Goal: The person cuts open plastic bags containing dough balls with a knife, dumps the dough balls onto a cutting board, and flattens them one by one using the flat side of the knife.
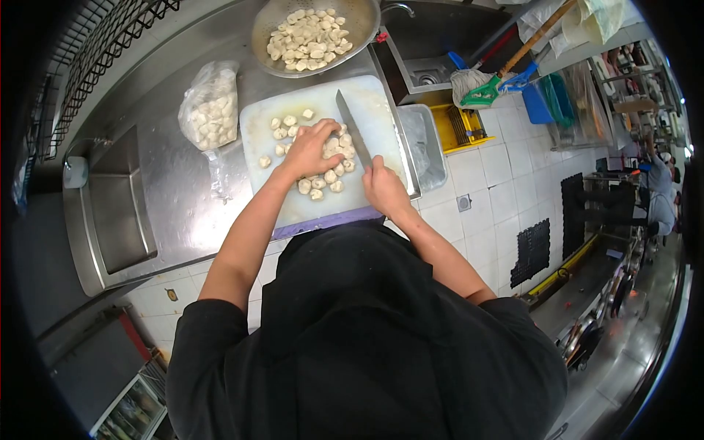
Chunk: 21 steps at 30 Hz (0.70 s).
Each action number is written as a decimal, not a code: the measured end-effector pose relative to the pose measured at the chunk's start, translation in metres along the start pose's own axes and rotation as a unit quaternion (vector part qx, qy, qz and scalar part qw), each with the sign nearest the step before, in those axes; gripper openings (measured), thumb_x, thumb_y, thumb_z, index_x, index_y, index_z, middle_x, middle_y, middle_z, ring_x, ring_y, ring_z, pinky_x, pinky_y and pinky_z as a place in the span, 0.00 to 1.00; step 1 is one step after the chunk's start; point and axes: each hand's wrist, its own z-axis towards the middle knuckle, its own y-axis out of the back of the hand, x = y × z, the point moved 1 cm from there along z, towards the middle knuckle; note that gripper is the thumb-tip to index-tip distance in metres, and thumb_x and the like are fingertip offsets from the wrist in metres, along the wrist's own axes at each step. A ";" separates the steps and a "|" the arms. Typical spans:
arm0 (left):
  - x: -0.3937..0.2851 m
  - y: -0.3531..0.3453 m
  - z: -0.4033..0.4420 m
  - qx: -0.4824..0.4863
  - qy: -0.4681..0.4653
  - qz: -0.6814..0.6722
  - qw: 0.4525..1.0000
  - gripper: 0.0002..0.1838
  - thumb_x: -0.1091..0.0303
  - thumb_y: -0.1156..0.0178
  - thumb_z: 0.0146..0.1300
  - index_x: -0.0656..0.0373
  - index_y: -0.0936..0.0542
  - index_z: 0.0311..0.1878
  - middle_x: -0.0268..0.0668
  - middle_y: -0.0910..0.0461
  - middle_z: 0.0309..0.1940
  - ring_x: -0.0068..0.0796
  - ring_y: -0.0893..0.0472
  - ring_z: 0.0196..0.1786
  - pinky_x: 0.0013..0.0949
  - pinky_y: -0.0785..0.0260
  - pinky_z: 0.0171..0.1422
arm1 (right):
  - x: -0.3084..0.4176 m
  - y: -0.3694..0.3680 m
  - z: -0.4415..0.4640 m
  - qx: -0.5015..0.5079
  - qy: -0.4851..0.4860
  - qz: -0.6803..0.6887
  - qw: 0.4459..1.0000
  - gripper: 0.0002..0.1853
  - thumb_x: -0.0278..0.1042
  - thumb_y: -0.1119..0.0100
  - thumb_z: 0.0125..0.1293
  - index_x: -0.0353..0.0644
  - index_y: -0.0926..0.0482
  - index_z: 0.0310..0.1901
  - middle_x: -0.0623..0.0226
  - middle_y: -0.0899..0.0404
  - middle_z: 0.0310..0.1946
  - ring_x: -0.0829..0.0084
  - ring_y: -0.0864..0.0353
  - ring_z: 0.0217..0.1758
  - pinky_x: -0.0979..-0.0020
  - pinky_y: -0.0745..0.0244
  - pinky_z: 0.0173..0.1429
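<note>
On a white cutting board (293, 205) lie several pale, round mushroom-like pieces (317, 194). My left hand (312, 150) rests over the pile with its fingers spread and bent, touching pieces near the board's middle. Whether a piece is gripped under the palm is hidden. My right hand (385, 189) is wrapped round the handle of a long knife (352, 125), whose blade points away from me, just right of the pile. Left of the board is a clear bag (210, 110) full of similar pieces. Beyond the board a metal colander (356, 15) holds cut pieces.
A clear plastic bin (433, 147) stands right of the board, with a yellow bucket (445, 139) beyond it. Sinks (121, 205) lie at far left and behind right. Mops lean near a blue bin (537, 103). Another person (662, 187) stands at far right.
</note>
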 end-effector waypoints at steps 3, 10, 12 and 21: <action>0.002 0.007 0.008 0.016 -0.029 -0.003 0.999 0.35 0.54 0.24 0.55 0.55 0.23 0.64 0.39 0.21 0.64 0.41 0.19 0.63 0.45 0.38 0.71 | 0.004 0.003 -0.004 -0.004 0.001 0.010 1.000 0.13 0.36 0.51 0.82 0.31 0.31 0.49 0.33 0.16 0.35 0.30 0.15 0.42 0.36 0.23 0.50; 0.005 0.010 0.014 0.049 -0.042 -0.016 0.998 0.35 0.56 0.25 0.50 0.55 0.23 0.63 0.38 0.21 0.60 0.39 0.18 0.60 0.44 0.37 0.70 | 0.016 -0.011 -0.018 0.015 -0.043 0.023 0.999 0.13 0.36 0.52 0.82 0.31 0.32 0.51 0.32 0.16 0.36 0.31 0.15 0.43 0.37 0.22 0.50; 0.007 0.011 0.014 0.056 -0.050 -0.018 0.997 0.35 0.57 0.25 0.50 0.56 0.23 0.63 0.38 0.21 0.60 0.38 0.18 0.59 0.43 0.37 0.70 | 0.016 -0.017 -0.021 0.005 -0.045 0.027 0.999 0.13 0.36 0.52 0.83 0.32 0.32 0.51 0.32 0.16 0.37 0.30 0.15 0.42 0.37 0.21 0.50; 0.016 0.009 0.014 0.059 -0.082 -0.007 0.995 0.34 0.55 0.26 0.52 0.56 0.22 0.63 0.38 0.22 0.61 0.37 0.18 0.60 0.43 0.38 0.70 | 0.030 -0.013 -0.026 -0.033 -0.059 0.017 0.998 0.12 0.36 0.52 0.83 0.33 0.32 0.50 0.33 0.17 0.37 0.29 0.15 0.42 0.36 0.22 0.49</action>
